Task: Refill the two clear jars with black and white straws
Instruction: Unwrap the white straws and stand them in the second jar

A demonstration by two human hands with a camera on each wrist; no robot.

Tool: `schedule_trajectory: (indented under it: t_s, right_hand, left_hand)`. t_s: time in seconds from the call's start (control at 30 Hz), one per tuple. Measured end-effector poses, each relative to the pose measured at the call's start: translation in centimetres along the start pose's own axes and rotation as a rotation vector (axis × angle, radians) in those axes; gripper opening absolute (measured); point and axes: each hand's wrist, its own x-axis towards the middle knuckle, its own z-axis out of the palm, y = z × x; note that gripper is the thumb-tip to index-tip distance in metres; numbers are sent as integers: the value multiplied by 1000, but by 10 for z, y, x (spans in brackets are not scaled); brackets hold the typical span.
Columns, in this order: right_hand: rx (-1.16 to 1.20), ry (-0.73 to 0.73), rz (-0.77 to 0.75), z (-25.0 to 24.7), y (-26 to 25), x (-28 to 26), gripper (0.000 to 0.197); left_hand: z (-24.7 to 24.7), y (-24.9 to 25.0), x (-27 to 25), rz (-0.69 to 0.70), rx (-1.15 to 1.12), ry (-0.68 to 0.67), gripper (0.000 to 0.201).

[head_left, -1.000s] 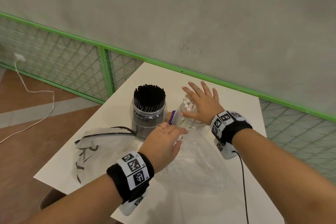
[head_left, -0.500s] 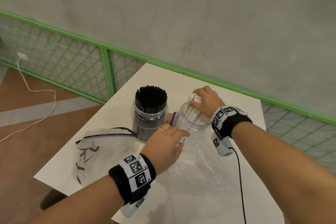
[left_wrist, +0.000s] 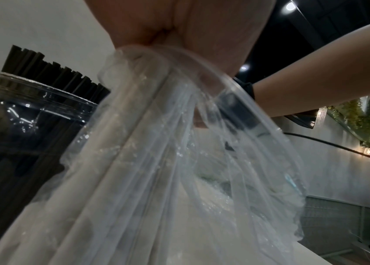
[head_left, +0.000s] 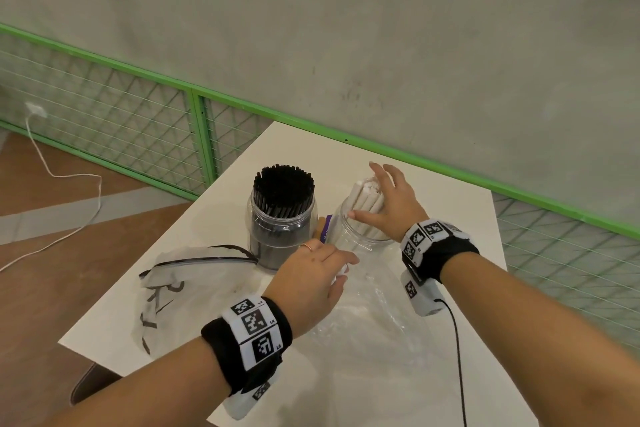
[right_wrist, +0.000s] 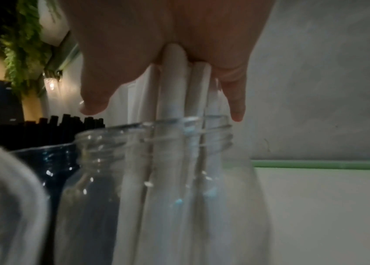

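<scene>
A white counter point(head_left: 450, 204) is seen set against a green-framed mesh railing point(head_left: 194, 114) and a grey wall, its far edge lying along the railing and its left edge open to a brown floor where a white cable point(head_left: 62, 177) trails. Bare surface is left toward the far right corner and along the near right edge.

Near the middle of the counter, two clear jars are stood side by side. The left jar point(head_left: 281, 236) is packed with black straws point(head_left: 284, 184) that rise above its rim. The right jar point(head_left: 360, 232) is only partly filled: a bundle of white straws point(head_left: 369, 198) is leaned toward its far side, the tops standing above the threaded mouth.

The right hand point(head_left: 391, 204) is laid against that bundle with its fingers point(right_wrist: 236, 100) spread and nearly straight, the palm pressed on the straw tops; nothing is gripped.

The left hand point(head_left: 311, 284) is held just in front of the right jar, its fingers curled round the gathered neck of a clear plastic bag point(left_wrist: 179, 161), which is draped down onto the counter toward the near edge. Whether anything is left inside cannot be told.

A second, crumpled bag with dark lettering point(head_left: 187, 284) is lain near the left edge, beside the left jar.
</scene>
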Motion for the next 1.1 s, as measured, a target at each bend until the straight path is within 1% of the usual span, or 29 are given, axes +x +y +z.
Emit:
schedule_trajectory:
  t_s: [0.03, 0.07, 0.17, 0.23, 0.3, 0.37, 0.43, 0.5, 0.57, 0.63, 0.7, 0.73, 0.8, 0.83, 0.9, 0.93, 1.03, 1.1]
  right_hand:
    - [5, 17, 7, 3, -3, 6, 96]
    - [-7, 21, 10, 5, -5, 12, 88]
    - [-56, 43, -11, 10, -12, 21, 55]
    - [-20, 105, -52, 10, -14, 23, 44]
    - [16, 147, -57, 6, -14, 26, 41]
    - [-28, 94, -21, 5, -12, 28, 44]
    - [-115, 11, 24, 4, -9, 29, 54]
    - [-122, -21, 54, 0, -9, 25, 66]
    - [-85, 15, 53, -10, -11, 20, 72]
    - [-37, 64, 43, -22, -15, 12, 72]
    - [60, 126, 26, -36, -18, 0, 69]
    - [120, 160, 13, -43, -20, -7, 63]
    - [259, 207, -9, -53, -28, -27, 43]
    - [341, 203, -8, -56, -32, -39, 30]
    - [482, 133, -3, -54, -38, -63, 10]
    - [515, 59, -5, -50, -40, -74, 10]
    - [533, -254, 4, -27, -40, -101, 27]
    - [507, -393, 30, -10, -44, -112, 38]
  left_hand:
    - [0, 0, 0, -2, -2, -7, 30]
    - [0, -1, 0, -4, -1, -10, 29]
    - [2, -2, -1, 7, 7, 14, 30]
    - [2, -2, -2, 21, 3, 40, 30]
    - [2, -3, -1, 29, 1, 49, 30]
    - [3, -3, 1, 15, -5, 33, 32]
    - [3, -4, 1, 2, -16, 18, 34]
    - [2, -4, 1, 4, -15, 14, 34]
    - [2, -4, 2, 19, -3, 25, 33]
    - [1, -4, 3, 28, 1, 50, 32]
    - [0, -3, 4, 27, -6, 71, 28]
    - [-1, -3, 4, 23, -15, 73, 27]
    - [-2, -2, 5, 4, -27, 65, 30]
    - [-2, -2, 6, -11, -35, 57, 30]
    - [-2, -4, 7, -33, -58, 41, 30]
    - [-1, -5, 7, -37, -68, 35, 30]
    - [1, -8, 7, -17, -89, 34, 32]
    - [0, -11, 6, 4, -130, 69, 35]
